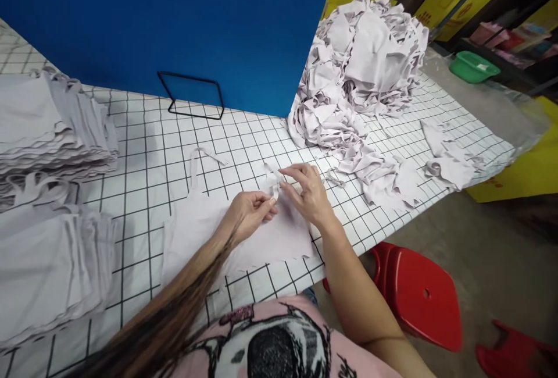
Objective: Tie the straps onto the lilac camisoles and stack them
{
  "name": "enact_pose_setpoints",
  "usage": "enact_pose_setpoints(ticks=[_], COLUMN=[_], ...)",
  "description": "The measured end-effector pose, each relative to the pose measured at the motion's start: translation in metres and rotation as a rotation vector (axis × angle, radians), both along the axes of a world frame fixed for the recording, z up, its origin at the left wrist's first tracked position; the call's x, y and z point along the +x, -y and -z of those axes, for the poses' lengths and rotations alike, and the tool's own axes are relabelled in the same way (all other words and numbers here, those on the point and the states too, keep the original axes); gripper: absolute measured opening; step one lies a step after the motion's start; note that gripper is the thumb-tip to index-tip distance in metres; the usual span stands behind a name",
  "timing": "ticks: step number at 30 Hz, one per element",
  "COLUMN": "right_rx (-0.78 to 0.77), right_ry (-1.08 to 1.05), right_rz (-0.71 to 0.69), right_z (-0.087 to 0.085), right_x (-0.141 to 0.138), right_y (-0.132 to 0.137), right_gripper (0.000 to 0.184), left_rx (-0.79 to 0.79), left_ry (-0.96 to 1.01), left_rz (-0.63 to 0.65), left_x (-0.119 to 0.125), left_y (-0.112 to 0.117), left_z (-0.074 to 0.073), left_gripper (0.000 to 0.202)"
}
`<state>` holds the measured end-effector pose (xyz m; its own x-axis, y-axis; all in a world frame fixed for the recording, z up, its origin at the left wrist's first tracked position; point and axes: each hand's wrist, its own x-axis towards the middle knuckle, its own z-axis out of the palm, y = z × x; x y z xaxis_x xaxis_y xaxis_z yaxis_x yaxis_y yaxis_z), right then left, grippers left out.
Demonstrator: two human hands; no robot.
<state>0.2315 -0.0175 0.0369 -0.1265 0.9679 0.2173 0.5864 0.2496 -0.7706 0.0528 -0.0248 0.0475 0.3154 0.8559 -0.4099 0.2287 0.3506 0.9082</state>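
A pale lilac-white cloth piece (196,221) with narrow straps, bag-like in shape, lies flat on the table in front of me. One strap (194,171) stretches out loosely from its far left corner. My left hand (248,215) rests over the cloth, thumb and fingertips pinched on the other strap (274,187) near the far right corner. Just right of it, my right hand (309,195) holds its thumb and index finger apart beside that strap. Whether its fingertips touch the strap, I cannot tell.
Stacks of similar cloth pieces (39,261) stand at the left. A blue board (174,23) with a black wire stand (196,115) rises behind. Heaped crumpled cloth (370,52) covers the back right, with scraps (449,160) nearby. A red stool (427,296) is beside the table (143,203).
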Motion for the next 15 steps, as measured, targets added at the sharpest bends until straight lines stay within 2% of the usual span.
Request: enact_pose_setpoints(ticks=[2,4,5,9,12,15], right_rx=[0.061,0.023,0.004,-0.02,-0.068,-0.154], right_ry=[0.136,0.156,0.144,0.09,0.066,0.018], right_rz=[-0.152,-0.314,-0.346,-0.309,-0.289,-0.282], right_z=[-0.01,-0.016,-0.017,-0.012,-0.008,-0.003], right_x=[-0.001,-0.002,-0.002,0.001,0.003,0.004], right_y=[0.001,-0.001,-0.003,-0.012,-0.013,-0.007], right_gripper=[0.027,0.025,0.023,0.014,0.014,0.016], left_rx=[0.093,0.187,0.23,0.409,0.583,0.648], left_ry=[0.001,-0.023,-0.051,-0.234,-0.413,-0.543], left_rz=[0.04,0.075,0.088,0.118,0.195,0.272], left_x=[-0.003,-0.007,-0.009,-0.015,-0.017,-0.016], left_y=[-0.004,-0.009,-0.01,-0.013,-0.009,-0.003], left_z=[0.0,0.0,-0.001,0.0,0.006,0.014], left_gripper=[0.023,0.021,0.021,0.022,0.017,0.018])
